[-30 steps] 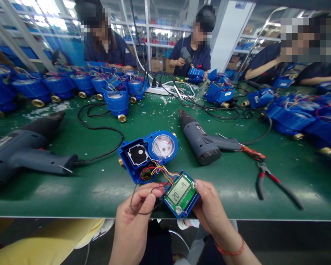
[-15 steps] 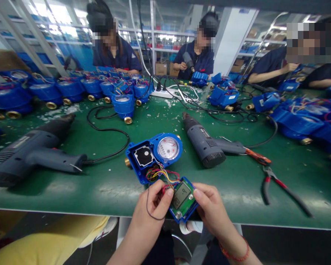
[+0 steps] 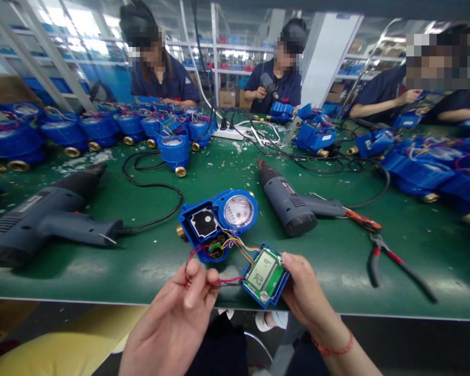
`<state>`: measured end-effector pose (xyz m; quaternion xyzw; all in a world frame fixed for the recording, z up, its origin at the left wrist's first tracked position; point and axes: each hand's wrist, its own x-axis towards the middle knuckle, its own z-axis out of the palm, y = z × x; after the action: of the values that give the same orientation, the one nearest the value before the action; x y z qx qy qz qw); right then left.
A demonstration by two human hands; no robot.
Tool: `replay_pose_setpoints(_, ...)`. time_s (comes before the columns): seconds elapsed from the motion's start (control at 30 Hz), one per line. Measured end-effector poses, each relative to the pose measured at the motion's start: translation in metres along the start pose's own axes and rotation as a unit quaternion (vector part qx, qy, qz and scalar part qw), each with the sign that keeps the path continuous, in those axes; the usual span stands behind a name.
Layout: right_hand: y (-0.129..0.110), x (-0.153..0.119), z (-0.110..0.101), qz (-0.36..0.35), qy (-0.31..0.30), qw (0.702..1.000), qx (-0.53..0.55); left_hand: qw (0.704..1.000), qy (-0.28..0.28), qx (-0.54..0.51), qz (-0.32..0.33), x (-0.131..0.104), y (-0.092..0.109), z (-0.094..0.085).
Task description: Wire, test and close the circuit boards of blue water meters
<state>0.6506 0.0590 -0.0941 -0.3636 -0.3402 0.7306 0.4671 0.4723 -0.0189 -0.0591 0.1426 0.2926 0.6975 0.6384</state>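
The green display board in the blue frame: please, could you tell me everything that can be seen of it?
The green display board sits in a blue, plastic-looking frame, its grey screen facing up with dark digits. Clear round blobs mark two corners. Turned at an angle near the table's front edge, it is held along its right side by the right hand. Multicoloured wires join it to the blue meter; red and black wires reach the left hand.
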Motion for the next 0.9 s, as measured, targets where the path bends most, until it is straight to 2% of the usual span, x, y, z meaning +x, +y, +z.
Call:
replay_pose_setpoints(0.27, 0.000, -0.002, -0.005, 0.013, -0.022, 0.999, -0.022, 0.998, 0.017, 0.032, 0.042, 0.010, -0.005, 0.008)
replay_pose_setpoints(0.37, 0.000, -0.002, -0.006, 0.010, -0.024, 0.999, -0.024, 0.989, -0.012, 0.120, 0.080, 0.012, -0.009, 0.003)
replay_pose_setpoints(0.5, 0.000, -0.002, -0.006, 0.006, -0.037, 0.999, -0.027, 0.940, -0.004, 0.316, 0.127, 0.006, -0.020, -0.012)
replay_pose_setpoints(0.6, 0.000, -0.003, -0.005, 0.006, -0.052, 0.998, -0.032, 0.899, 0.018, 0.419, 0.125, 0.000, -0.028, -0.018)
replay_pose_setpoints(0.73, -0.001, -0.004, -0.004, 0.001, -0.062, 0.997, -0.038, 0.875, 0.014, 0.465, 0.131, 0.001, -0.035, -0.017)
replay_pose_setpoints(0.9, 0.000, -0.004, -0.005, -0.009, -0.065, 0.996, -0.056, 0.833, 0.040, 0.509, 0.215, 0.007, -0.037, -0.010)
